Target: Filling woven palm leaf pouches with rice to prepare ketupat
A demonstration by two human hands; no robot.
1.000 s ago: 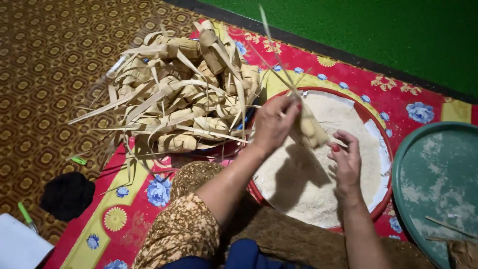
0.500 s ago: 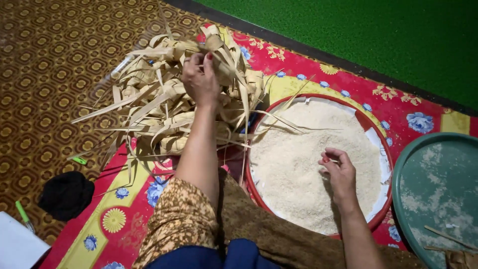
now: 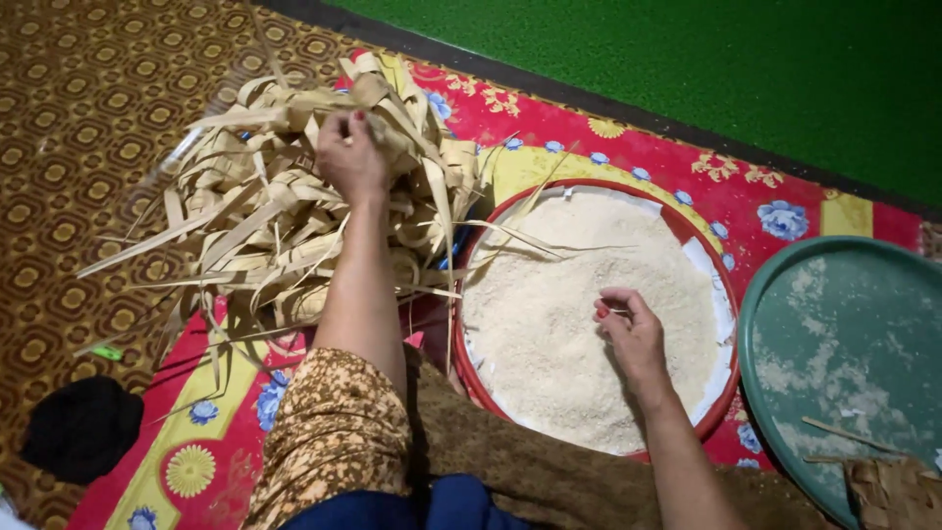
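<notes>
Big heap of woven palm-leaf cases (image 3: 285,216) sits on the floral mat (image 3: 549,128), beside the red basin of rice (image 3: 559,334). Left hand (image 3: 351,157) has its fingers clamped into the heap's top. Right hand (image 3: 633,339) rests on the rice, fingers curled, maybe pinching grains.

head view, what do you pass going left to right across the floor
black cloth → pile of woven leaf pouches with the left hand on it → red basin of rice under the right hand → green tray
</notes>
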